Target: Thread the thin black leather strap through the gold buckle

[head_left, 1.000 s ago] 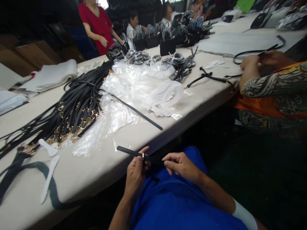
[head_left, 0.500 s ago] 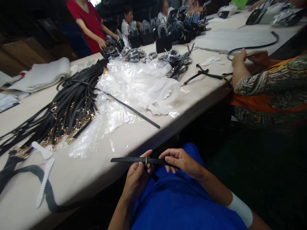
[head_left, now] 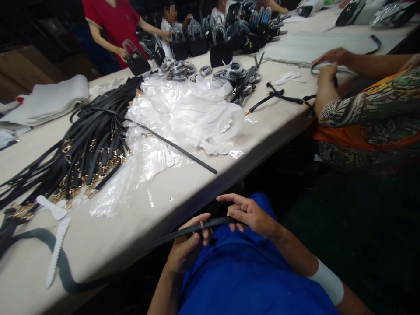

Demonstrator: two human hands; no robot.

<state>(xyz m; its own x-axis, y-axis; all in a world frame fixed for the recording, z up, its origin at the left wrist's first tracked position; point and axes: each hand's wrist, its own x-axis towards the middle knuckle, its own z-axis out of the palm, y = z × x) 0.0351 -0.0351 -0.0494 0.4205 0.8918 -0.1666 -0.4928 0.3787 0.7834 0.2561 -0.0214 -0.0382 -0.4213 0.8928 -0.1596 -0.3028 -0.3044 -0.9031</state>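
Below the table edge, over a blue lap, the left hand [head_left: 188, 245] pinches a black strap [head_left: 183, 232] at its gold buckle; the right hand [head_left: 251, 214] grips its other end. Beyond, on the pale table [head_left: 203, 183], lie clear plastic bags [head_left: 187, 113] and a heap of black straps [head_left: 88, 144]. A co-worker's patterned sleeve [head_left: 367, 109] rests alongside.
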